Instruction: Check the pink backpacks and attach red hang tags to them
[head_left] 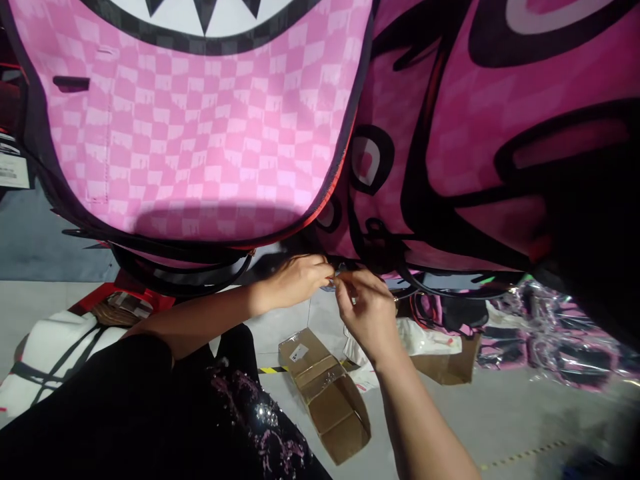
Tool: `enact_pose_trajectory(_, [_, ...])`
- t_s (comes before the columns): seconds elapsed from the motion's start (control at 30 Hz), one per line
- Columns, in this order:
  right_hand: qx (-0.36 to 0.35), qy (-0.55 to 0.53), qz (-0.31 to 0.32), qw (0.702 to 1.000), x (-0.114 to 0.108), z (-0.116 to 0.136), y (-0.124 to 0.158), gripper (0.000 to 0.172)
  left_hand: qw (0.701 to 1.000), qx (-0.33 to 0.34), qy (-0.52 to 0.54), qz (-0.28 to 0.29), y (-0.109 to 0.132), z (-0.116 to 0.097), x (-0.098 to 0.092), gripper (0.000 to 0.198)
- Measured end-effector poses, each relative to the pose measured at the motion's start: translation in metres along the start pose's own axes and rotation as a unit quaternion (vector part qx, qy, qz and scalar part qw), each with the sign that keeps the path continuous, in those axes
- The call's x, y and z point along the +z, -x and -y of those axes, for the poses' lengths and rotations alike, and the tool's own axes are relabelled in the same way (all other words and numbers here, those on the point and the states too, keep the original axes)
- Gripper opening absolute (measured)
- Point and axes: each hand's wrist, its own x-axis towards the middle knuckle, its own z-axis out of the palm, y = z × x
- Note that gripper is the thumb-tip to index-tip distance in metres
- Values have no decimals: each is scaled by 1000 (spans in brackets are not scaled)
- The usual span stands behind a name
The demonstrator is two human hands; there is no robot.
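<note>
My left hand comes in from the left with its fingers pinched together. Its fingertips meet those of my right hand, also closed in a pinch. Something small may be between them, but the fingers hide it. Above and to the left is a large pink checkered bag with black trim and a white toothed print. A darker pink bag with bold black shapes stands close above my right hand. The black handle of the checkered bag curves out just left of my left hand.
An opened cardboard box lies on the grey floor beneath my hands. Several plastic-wrapped pink and black items are at the right. A white strapped bundle sits at the left, near a red box.
</note>
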Motion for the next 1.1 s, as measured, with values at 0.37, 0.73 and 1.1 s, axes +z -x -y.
enact_pose_trajectory(0.37, [-13, 37, 16, 999, 4, 2, 1, 15, 993, -16, -110, -24, -1, -3, 12, 15])
enact_pose_trajectory(0.73, [-4, 18, -5, 1000, 4, 2, 1, 16, 993, -55, -98, -42, -2, -7, 15, 20])
enact_pose_trajectory(1.1, [-8, -1, -5, 1000, 3, -3, 1, 21, 994, -89, -57, -1, -1, -3, 14, 16])
